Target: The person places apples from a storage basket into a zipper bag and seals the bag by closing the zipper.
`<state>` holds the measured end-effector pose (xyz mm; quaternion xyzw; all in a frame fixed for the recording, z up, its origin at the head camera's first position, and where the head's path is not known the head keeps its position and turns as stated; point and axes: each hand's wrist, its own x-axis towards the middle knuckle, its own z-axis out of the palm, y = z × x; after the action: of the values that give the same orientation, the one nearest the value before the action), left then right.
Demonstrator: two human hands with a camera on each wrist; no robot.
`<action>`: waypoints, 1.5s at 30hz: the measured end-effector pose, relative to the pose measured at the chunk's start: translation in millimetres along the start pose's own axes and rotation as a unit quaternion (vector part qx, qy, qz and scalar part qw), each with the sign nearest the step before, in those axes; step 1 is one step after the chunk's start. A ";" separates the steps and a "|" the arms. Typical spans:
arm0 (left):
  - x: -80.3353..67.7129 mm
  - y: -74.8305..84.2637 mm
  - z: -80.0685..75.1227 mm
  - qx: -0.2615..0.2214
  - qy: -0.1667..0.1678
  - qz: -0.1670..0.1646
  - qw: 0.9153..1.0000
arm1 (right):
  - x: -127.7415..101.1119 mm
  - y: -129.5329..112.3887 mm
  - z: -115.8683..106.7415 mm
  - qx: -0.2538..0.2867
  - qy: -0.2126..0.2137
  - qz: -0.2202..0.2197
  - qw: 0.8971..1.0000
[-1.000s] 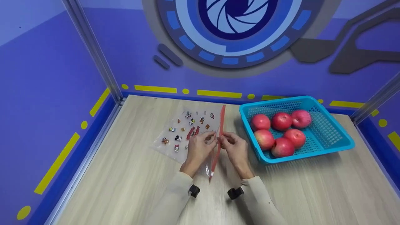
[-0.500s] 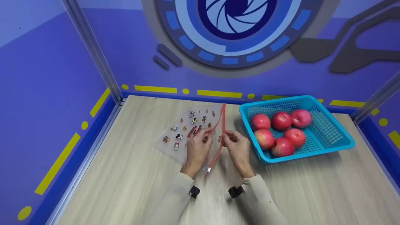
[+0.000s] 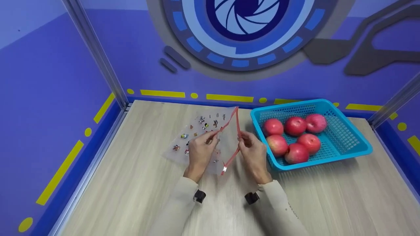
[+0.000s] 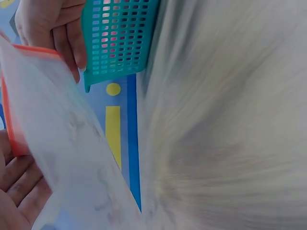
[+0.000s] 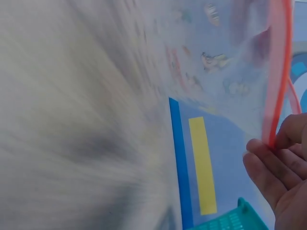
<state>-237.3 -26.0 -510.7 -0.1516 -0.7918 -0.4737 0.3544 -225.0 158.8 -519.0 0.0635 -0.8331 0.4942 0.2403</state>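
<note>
A clear zipper bag [image 3: 182, 146] printed with small cartoon figures lies to the left, its red-edged mouth spread apart between both hands. The left hand [image 3: 200, 150] pinches the near-left red edge between thumb and fingers. The opposite edge is pinched by the right hand [image 3: 253, 152], close to the basket's left side. A white slider [image 3: 224, 169] sits at the lower end of the red zip. In the left wrist view the bag [image 4: 76, 139] hangs from its red rim; the right wrist view has the right-hand fingers [image 5: 271, 165] gripping that rim.
A blue plastic basket [image 3: 356, 155] stands on the right of the wooden table [image 3: 137, 196], holding several red apples [image 3: 297, 153]. Purple printed walls [image 3: 137, 59] rise behind and at the sides, with a metal post [image 3: 98, 55] at the back left corner.
Both hands have drawn apart, left hand leftward and right hand rightward. The bag's red edges, close together earlier, now stand apart in a wide gap. Basket and apples have stayed in place.
</note>
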 end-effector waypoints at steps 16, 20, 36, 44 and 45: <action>16.3 -1.4 -8.9 0.021 0.018 0.007 1.000 | 12.0 1.2 -14.2 -0.017 0.012 -0.034 0.999; 18.2 -4.0 -11.4 0.028 0.015 0.001 1.000 | 14.1 2.8 -16.5 -0.026 0.012 -0.038 0.999; 22.8 -11.8 -27.5 0.040 0.009 -0.014 0.999 | 17.0 6.9 -25.1 -0.060 -0.003 -0.071 0.996; 26.7 -19.9 -35.3 0.054 0.033 -0.005 0.998 | 18.7 6.5 -31.0 -0.087 -0.007 -0.057 0.995; 27.3 -20.8 -36.3 0.052 0.035 -0.007 0.998 | 19.2 6.3 -31.7 -0.089 -0.008 -0.056 0.994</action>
<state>-253.2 -70.2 -493.9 -0.1110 -0.8038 -0.4390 0.3859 -233.3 191.6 -502.5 0.0920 -0.8707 0.4033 0.2660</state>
